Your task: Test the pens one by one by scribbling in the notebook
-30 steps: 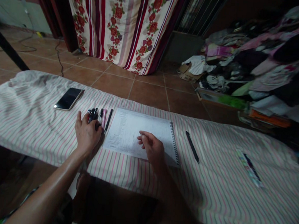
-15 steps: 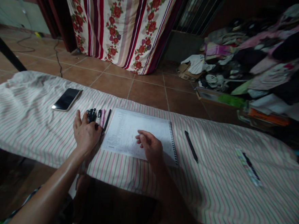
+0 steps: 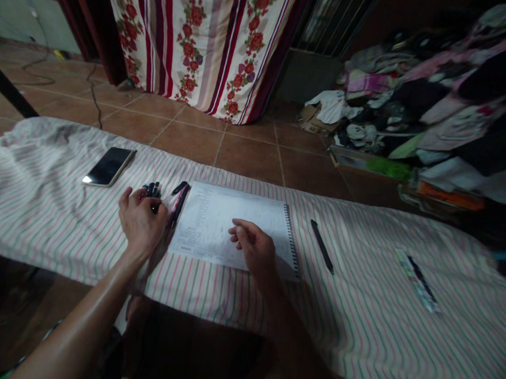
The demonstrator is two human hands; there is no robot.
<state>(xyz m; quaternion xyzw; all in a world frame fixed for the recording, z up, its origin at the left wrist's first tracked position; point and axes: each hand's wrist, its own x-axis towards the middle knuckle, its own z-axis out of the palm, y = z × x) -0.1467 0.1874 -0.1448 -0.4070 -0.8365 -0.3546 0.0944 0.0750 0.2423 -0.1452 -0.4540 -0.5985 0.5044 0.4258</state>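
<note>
My left hand [image 3: 141, 221] is at the left of the notebook, thumb and forefinger pinched on a clear pen with a black cap [image 3: 179, 188]. That pen slants over a pink pen [image 3: 178, 199] and a slim black pen [image 3: 184, 199] by the notebook's left edge. A cluster of dark-capped pens [image 3: 152, 188] lies just beyond my left fingers, partly hidden. Above the spiral notebook [image 3: 217, 210], whose page carries print and faint marks, my right hand [image 3: 255, 246] hovers or rests with loosely bent fingers, holding nothing visible.
A phone [image 3: 109, 167] lies at the left on the striped cloth [image 3: 245, 304]. To the right are a black pen [image 3: 322, 246], and farther off a dark pen [image 3: 422, 278] beside a pale patterned strip [image 3: 415, 281]. Past the tiled floor hang a floral curtain [image 3: 193, 47] and piled clothes [image 3: 449, 111].
The black-capped clear pen has turned from nearly upright alongside the others to a rightward slant over the pink pen, pinched by my left hand. My right hand stays put.
</note>
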